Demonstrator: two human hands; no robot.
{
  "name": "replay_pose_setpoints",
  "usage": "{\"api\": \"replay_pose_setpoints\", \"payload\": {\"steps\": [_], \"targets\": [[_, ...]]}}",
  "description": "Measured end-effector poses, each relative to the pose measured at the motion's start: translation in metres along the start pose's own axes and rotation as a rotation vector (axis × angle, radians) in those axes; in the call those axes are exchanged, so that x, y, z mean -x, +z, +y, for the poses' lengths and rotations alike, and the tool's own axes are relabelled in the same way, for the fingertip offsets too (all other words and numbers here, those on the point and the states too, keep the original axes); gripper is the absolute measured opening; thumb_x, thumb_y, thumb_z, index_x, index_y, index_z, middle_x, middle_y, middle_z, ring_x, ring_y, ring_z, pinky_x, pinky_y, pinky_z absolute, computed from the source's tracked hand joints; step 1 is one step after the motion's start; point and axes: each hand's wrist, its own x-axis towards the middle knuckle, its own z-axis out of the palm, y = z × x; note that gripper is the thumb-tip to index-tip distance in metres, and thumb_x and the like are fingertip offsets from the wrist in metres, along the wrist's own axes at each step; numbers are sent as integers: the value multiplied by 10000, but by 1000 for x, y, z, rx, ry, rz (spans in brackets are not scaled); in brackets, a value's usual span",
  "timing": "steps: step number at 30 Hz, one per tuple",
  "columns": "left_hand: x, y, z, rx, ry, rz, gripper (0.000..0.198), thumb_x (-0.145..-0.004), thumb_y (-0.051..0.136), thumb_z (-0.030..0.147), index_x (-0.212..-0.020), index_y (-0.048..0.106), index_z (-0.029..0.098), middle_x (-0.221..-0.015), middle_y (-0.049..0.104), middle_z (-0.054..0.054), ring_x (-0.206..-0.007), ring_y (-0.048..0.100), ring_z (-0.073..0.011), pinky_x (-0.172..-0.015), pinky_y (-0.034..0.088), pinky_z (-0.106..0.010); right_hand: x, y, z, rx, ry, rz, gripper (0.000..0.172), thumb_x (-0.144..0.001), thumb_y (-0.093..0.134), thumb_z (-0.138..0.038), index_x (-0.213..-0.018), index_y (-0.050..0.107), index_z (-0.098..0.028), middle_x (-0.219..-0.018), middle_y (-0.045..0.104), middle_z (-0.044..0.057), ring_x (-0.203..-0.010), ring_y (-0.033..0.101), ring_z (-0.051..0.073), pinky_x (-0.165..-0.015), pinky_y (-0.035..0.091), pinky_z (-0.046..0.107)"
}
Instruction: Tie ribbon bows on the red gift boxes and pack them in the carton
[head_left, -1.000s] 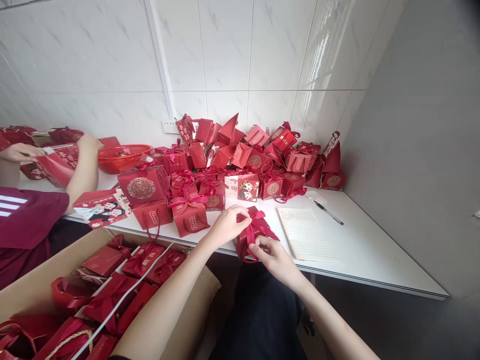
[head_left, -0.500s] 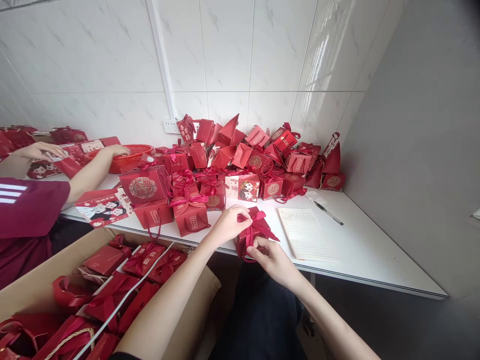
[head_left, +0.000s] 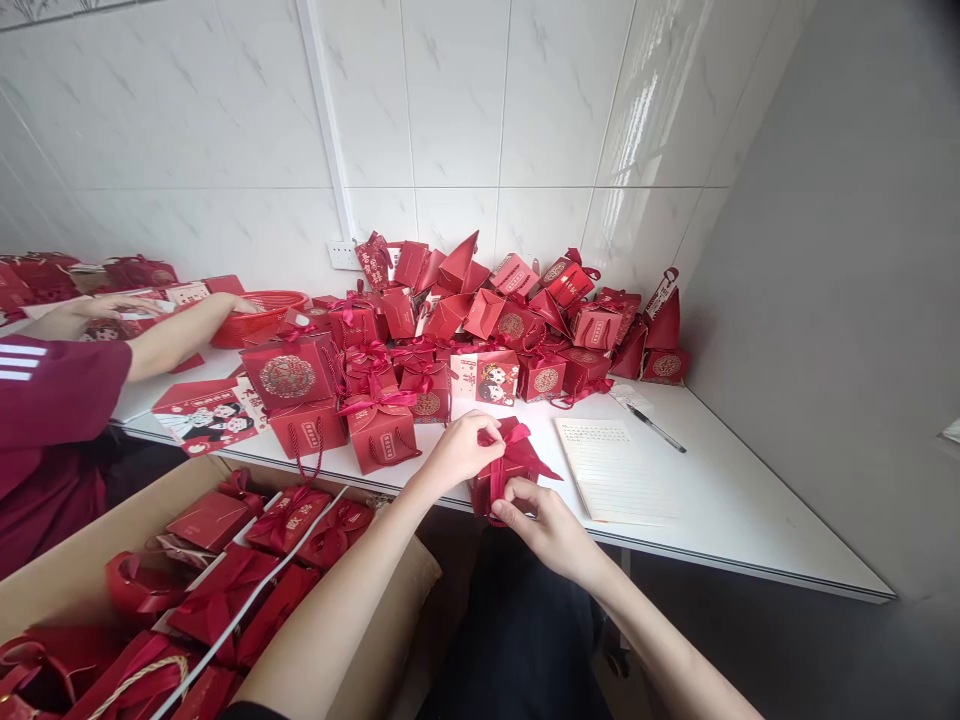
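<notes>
A small red gift box [head_left: 484,492] stands at the table's front edge, right in front of me. Over its top runs a glossy dark-pink ribbon [head_left: 531,460], looped at the knot with one pointed tail out to the right. My left hand [head_left: 471,446] pinches the ribbon at the upper left of the box. Lower down, my right hand [head_left: 534,512] has a hanging part of the same ribbon between thumb and forefinger. Both hands partly cover the box. Just left of it sits another red box [head_left: 382,436] with a bow and cord handle.
Red boxes [head_left: 480,312] are heaped along the wall. A lined notebook [head_left: 611,470] and a pen [head_left: 656,428] lie at right on the white table [head_left: 750,500]. At lower left a carton [head_left: 67,590] holds several boxes. A co-worker's arm [head_left: 187,335] reaches toward an orange basket [head_left: 259,318].
My hands keep their pinch on the ribbon and have barely moved. The co-worker's nearer hand at left has shifted right, and the red card there now lies lower, mostly behind the arm.
</notes>
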Motion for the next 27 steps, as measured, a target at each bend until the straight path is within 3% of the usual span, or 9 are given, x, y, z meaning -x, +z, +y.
{"api": "replay_pose_setpoints", "payload": {"steps": [4,10,15,17,19,21,24,27], "targets": [[-1,0,2,7,-24,-10,72,-648,599,147,-587,608,183,-944,653,-57,-872,615,-209,-801,468,-331,2,1,-2,-12,16,-7,348,-859,446,-479,-651,467,-200,-681,545,13,-644,482,148,-615,364,267],[-1,-2,5,13,-45,-49,66,-656,606,133,-601,616,169,-950,643,-61,-893,611,-200,-813,468,-316,4,6,-1,-133,97,-89,357,-867,420,-505,-665,410,-209,-446,483,-51,-434,448,104,-520,355,233],[-1,-1,3,-10,-49,-33,58,-669,599,136,-624,623,165,-951,636,-55,-890,609,-187,-816,468,-306,8,-4,-2,-164,151,-117,432,-813,438,-588,-642,453,-192,-522,541,-22,-376,460,86,-432,346,212],[0,1,0,-8,-33,-19,49,-668,603,138,-641,632,166,-930,639,-53,-874,611,-186,-816,465,-310,12,-17,-3,-117,234,14,489,-786,389,-653,-632,464,-196,-454,478,-36,-309,394,86,-359,283,214],[2,2,-3,13,-13,-25,30,-663,617,145,-656,640,164,-916,644,-54,-839,615,-180,-799,467,-306,13,-33,-3,-12,276,295,535,-768,313,-699,-618,464,-208,-373,338,-65,-299,330,97,-346,265,225],[3,2,-5,32,4,-27,15,-661,630,160,-662,645,162,-933,646,-56,-832,616,-175,-801,464,-298,12,-48,-1,177,285,432,504,-738,372,-684,-581,455,-212,-433,414,-33,-393,419,120,-418,346,237],[5,2,-6,31,8,-31,31,-655,650,184,-677,652,162,-939,654,-56,-833,615,-173,-803,460,-287,5,-57,10,301,384,312,512,-719,356,-698,-556,452,-222,-443,443,-21,-430,451,143,-474,396,260],[4,1,-7,23,23,-76,52,-662,656,210,-689,655,165,-938,659,-49,-857,607,-176,-806,452,-283,-1,-52,25,251,440,129,545,-711,324,-730,-542,432,-222,-462,418,-24,-401,417,130,-440,379,261]]}}
